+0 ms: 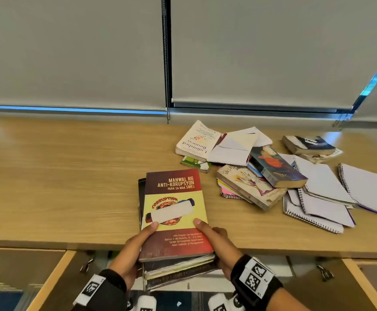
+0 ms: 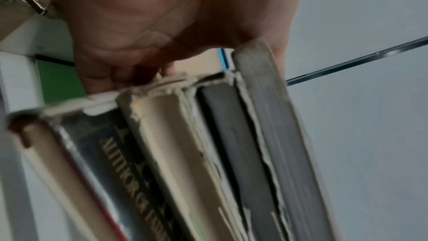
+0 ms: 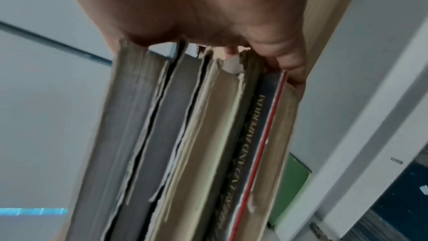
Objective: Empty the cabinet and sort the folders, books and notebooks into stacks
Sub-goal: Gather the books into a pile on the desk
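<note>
Both hands carry a stack of several books (image 1: 176, 223) over the front edge of the wooden counter (image 1: 59, 187). The top book is dark red and yellow, titled "Manwal ng Anti-Korupsyon". My left hand (image 1: 136, 245) grips the stack's left side, thumb on the cover. My right hand (image 1: 219, 241) grips its right side, thumb on the cover too. The wrist views show the stack's page edges (image 2: 208, 153) and spines (image 3: 197, 135) close up, with my fingers curled under them.
A loose pile of books (image 1: 250, 167) and spiral notebooks (image 1: 326, 194) lies on the counter's right half. Below the counter both cabinet doors (image 1: 48, 281) stand open. Drawn grey blinds (image 1: 261, 52) cover the window behind.
</note>
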`<move>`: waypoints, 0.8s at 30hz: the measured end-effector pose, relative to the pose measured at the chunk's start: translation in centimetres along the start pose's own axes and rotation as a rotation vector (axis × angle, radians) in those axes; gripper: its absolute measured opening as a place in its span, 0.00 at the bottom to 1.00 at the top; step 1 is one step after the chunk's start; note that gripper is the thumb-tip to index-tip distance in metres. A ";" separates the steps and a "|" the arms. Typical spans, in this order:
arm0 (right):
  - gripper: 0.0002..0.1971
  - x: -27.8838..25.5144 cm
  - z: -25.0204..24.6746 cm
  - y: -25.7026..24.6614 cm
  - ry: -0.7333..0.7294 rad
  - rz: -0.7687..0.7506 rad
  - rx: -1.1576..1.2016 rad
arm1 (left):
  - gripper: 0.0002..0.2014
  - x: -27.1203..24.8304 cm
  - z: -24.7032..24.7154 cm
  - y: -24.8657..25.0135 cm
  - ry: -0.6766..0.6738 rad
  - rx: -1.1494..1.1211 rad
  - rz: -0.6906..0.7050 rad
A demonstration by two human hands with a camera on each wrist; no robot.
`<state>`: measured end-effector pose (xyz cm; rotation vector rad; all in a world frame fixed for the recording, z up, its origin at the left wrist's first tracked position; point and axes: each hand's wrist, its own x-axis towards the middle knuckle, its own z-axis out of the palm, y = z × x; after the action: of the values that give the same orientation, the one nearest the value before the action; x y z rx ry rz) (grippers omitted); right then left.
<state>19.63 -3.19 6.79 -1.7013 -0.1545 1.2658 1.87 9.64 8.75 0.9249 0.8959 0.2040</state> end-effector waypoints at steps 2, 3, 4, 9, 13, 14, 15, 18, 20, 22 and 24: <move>0.58 0.0 -1.1 0.5 -0.057 0.015 -0.026 | 0.27 -0.4 0.5 -0.3 0.012 0.010 -0.012; 0.57 -0.1 -1.7 0.9 -0.110 0.041 -0.060 | 0.26 -0.6 0.9 -0.6 0.018 -0.001 -0.025; 0.56 -0.1 -2.3 1.4 -0.153 0.060 -0.084 | 0.26 -0.7 1.2 -1.0 0.008 -0.008 -0.034; 0.67 -1.7 -5.3 3.5 -0.260 0.093 -0.129 | 0.26 -1.3 3.3 -2.8 -0.055 -0.005 -0.110; 0.63 -1.7 -7.4 3.0 -0.235 0.076 -0.159 | 0.26 -1.5 5.2 -3.9 -0.062 -0.001 -0.099; 0.58 -1.5 -7.6 2.6 -0.223 0.058 -0.158 | 0.25 -1.4 5.6 -4.0 -0.066 0.004 -0.087; 0.53 -1.0 -7.9 2.4 -0.225 0.054 -0.150 | 0.25 -1.4 6.0 -4.0 -0.071 0.003 -0.073; 0.44 -0.6 -7.7 2.0 -0.239 0.013 -0.090 | 0.25 -1.1 6.3 -4.2 -0.052 -0.021 -0.055; 0.48 -0.5 -7.4 2.2 -0.218 0.026 -0.017 | 0.29 -0.8 6.0 -4.5 -0.050 -0.052 -0.049; 0.51 -0.3 -7.4 2.7 -0.205 0.008 0.069 | 0.40 -0.3 5.3 -4.9 -0.023 -0.082 -0.054; 0.53 -0.6 -7.6 2.9 -0.192 -0.009 0.110 | 0.49 -0.1 4.6 -5.0 -0.023 -0.104 -0.063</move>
<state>24.15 -9.70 4.86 -1.4836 -0.2020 1.4049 4.24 3.73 6.24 0.8003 0.8838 0.1837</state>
